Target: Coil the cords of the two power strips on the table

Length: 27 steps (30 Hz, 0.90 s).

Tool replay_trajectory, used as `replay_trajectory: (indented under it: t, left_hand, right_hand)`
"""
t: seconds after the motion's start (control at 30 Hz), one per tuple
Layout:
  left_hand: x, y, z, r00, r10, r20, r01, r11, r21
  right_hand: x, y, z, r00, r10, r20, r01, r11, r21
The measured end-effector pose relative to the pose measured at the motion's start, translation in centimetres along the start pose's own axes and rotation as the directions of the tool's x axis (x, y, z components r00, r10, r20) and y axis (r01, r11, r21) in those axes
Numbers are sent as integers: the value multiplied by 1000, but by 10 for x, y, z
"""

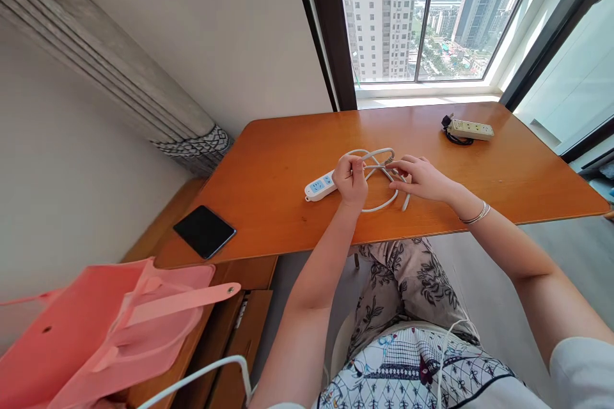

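A white power strip [319, 186] with blue sockets lies at an angle on the wooden table, its right end hidden behind my left hand [351, 180]. That hand is closed, with the white power cord [382, 206] at its thumb and fingers. Whether it also grips the strip's end is hidden. Loose loops of the cord spread over the tabletop between and below my hands. On the right, my right hand [418, 177] has its thumb and fingers curled at the cord, holding a part of it near the crossing loops.
On the wooden table [268, 204], a beige power strip [472, 130] with a coiled black cord sits at the back right. A black tablet [204, 231] lies at the left edge. A pink bag [96, 332] and a white curved tube [206, 367] are at lower left. Beyond the table is a window.
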State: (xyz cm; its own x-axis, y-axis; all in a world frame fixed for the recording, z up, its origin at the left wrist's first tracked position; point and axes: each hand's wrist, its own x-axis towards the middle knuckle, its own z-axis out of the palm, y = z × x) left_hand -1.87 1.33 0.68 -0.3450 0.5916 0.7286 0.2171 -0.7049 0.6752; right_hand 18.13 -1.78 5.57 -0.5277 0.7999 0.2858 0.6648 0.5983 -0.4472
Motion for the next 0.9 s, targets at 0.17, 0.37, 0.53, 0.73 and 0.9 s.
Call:
replay_trajectory:
  t: [0.17, 0.37, 0.53, 0.73, 0.9]
  left_hand:
    - [18, 29, 11, 984, 173, 37, -170, 982, -88]
    - [28, 43, 30, 804, 502, 317, -516, 856, -48]
    - [12, 22, 32, 710, 489, 507, -592, 804, 54]
    - [13, -22, 6, 735, -156, 660, -300, 798, 523]
    - [21, -36, -2, 483, -480, 732, -399, 623, 672]
  right_hand:
    - [8, -5, 4, 964, 79, -255, -24, 977, 211]
    - [14, -11, -19, 893, 228, -387, 123, 706, 698]
    - [12, 10, -49, 723, 446, -528, 209, 588, 782]
    - [-18, 55, -90, 281, 643, -713, 247, 670, 701]
    - [-45, 63, -98, 191, 637, -747, 184, 724, 665]
